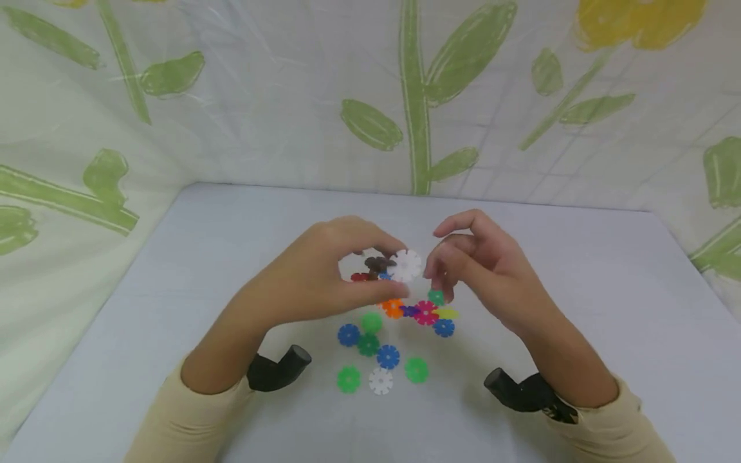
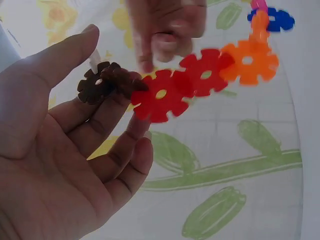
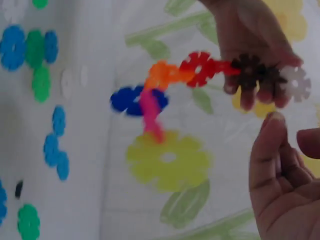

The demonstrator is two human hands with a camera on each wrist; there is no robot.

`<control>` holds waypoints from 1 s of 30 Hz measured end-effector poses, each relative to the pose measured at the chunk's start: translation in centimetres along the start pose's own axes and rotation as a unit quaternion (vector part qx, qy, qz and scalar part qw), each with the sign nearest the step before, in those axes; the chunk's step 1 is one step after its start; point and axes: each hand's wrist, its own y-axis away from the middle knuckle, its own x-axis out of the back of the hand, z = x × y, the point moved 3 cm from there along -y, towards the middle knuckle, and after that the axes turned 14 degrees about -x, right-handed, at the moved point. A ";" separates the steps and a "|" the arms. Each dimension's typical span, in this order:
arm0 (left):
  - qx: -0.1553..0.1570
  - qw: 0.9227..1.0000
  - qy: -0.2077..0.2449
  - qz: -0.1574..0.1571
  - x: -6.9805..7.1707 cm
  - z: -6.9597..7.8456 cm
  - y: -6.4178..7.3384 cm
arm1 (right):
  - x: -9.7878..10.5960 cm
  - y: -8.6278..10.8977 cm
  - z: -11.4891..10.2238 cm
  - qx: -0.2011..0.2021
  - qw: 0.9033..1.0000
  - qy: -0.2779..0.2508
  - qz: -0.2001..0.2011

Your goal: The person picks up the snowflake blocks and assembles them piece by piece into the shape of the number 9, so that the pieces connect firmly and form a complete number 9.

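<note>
My left hand [image 1: 312, 276] pinches the white end of a chain of interlocking notched plastic discs between thumb and fingers. The white disc [image 1: 405, 265] faces the head camera. From it the chain runs through dark brown discs [image 3: 248, 71], red discs [image 2: 161, 95], orange discs [image 2: 248, 60], a pink disc [image 3: 151, 114] and a blue disc [image 3: 135, 100] to a yellow disc [image 3: 169, 159]. To the right of the white disc hovers my right hand [image 1: 483, 263], its fingers loosely bent and apparently holding nothing. In the right wrist view its thumb and index finger stand apart.
Loose discs lie on the white table [image 1: 289, 424] below the hands: blue [image 1: 388, 356], green [image 1: 416, 370], white [image 1: 381, 381] and several more. Behind the table hangs a pale curtain [image 1: 278, 116] printed with flowers. Each wrist wears a black camera mount [image 1: 280, 370].
</note>
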 end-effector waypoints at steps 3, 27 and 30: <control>0.016 1.000 0.008 0.007 1.0 0.1 0.4 | 0.1 -0.3 1.3 -0.048 0.970 0.236 0.041; 0.010 0.994 0.111 0.004 2.6 1.1 0.7 | -9.1 1.1 5.9 -0.184 0.875 0.332 -0.301; 0.012 0.993 0.118 0.004 2.6 1.2 0.7 | -9.3 1.0 5.7 -0.176 0.873 0.335 -0.307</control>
